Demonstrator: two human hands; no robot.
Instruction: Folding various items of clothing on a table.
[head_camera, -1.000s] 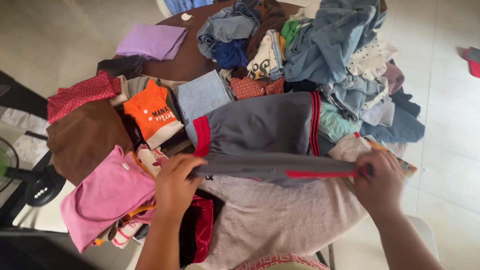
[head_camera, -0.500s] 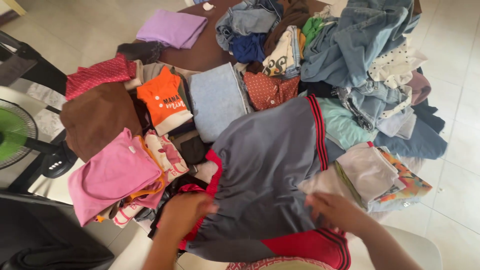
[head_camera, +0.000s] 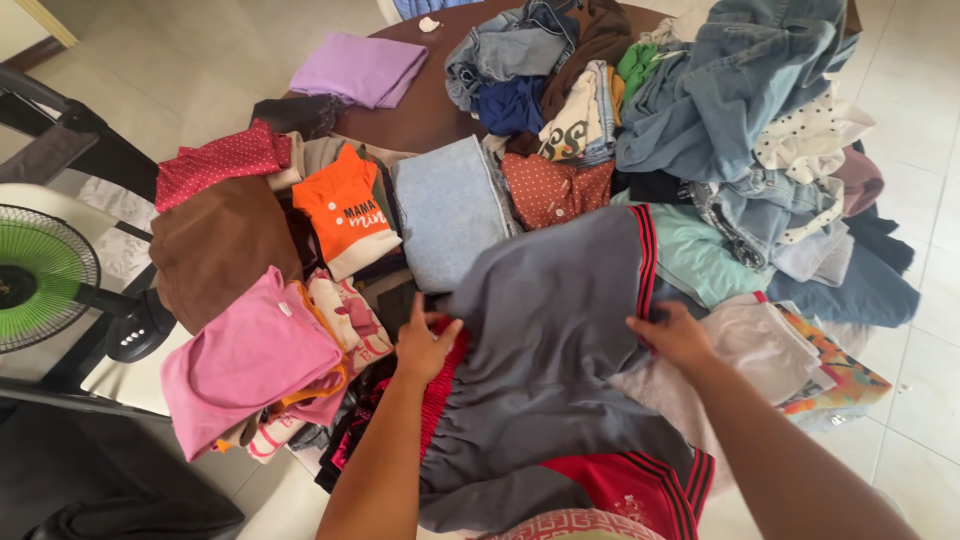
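Near the tabletop's (head_camera: 410, 120) front edge, both hands press flat on grey cloth shorts with red trim (head_camera: 545, 340): left hand (head_camera: 425, 345) and right hand (head_camera: 675, 335), fingers spread, gripping nothing.

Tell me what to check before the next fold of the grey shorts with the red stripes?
1. Left hand on the grey shorts: ok, it presses their red waistband edge.
2. Right hand on the shorts: ok, it rests by the red-striped hem.
3. Shorts flat: not ok, the cloth is rumpled near the bottom.
4. Folded pink top clear of the shorts: ok, it lies to the left, apart.
5. Unsorted denim heap off the shorts: ok.
6. Firmness of each grip: cannot tell.
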